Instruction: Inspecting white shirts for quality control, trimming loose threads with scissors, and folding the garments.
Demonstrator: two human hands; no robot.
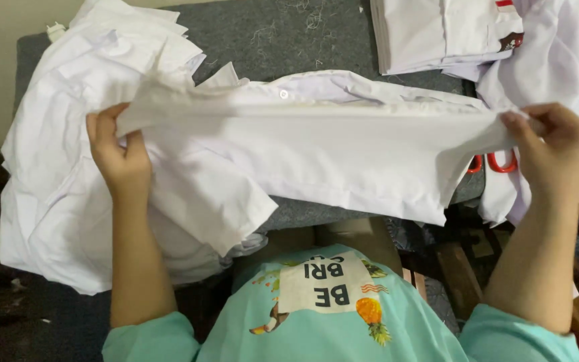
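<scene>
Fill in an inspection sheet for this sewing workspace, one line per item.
Surface: grey felt table, thread scraps on it.
Job's things: white shirt stretched between both hands.
Clutter: white garment heap at left; folded white shirts at top right; red-handled scissors partly hidden.
Hands: left hand and right hand each grip a shirt end.
Cables: nothing seen.
Surroundings: dark floor; wooden pieces below the table.

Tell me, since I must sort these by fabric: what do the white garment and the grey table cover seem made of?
White garment, stretched between left hand and right hand: thin woven cloth, likely cotton or a blend, matte, softly creased. Grey table cover: felt-like, fuzzy surface with loose threads clinging to it.
</scene>
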